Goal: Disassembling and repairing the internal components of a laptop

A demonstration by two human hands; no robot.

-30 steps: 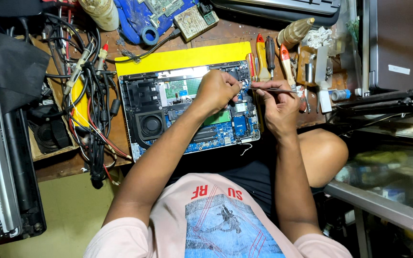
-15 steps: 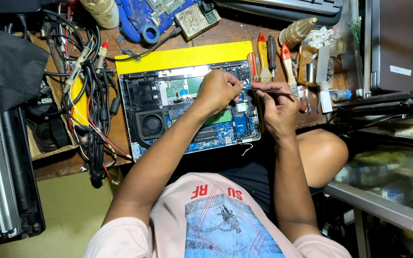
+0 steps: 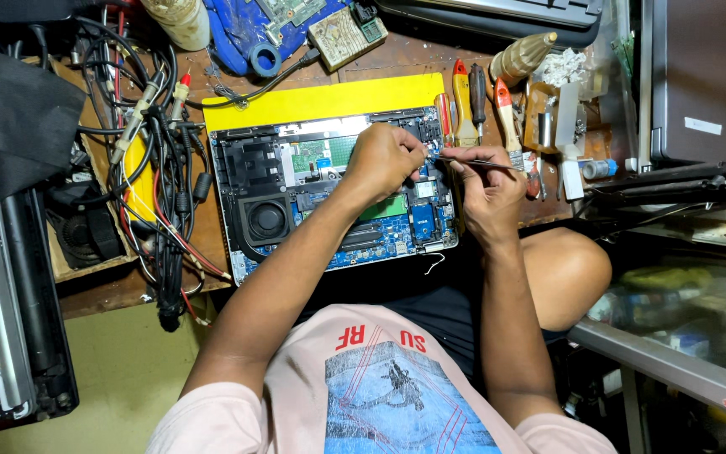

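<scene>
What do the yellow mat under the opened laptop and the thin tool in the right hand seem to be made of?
The flat yellow mat looks like matte rubber or soft plastic: an even colour with no glare. The thin pointed tool in the right hand looks like bare metal, grey with a slight shine, though it is too small to be sure.

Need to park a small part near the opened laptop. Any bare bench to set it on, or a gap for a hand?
Little. Bare wood shows between the yellow mat and the blue circuit-board holder, and below the cable tangle at the bench's front edge. Crowded: screwdrivers right of the opened laptop, where left hand and right hand with thin tool work.
</scene>
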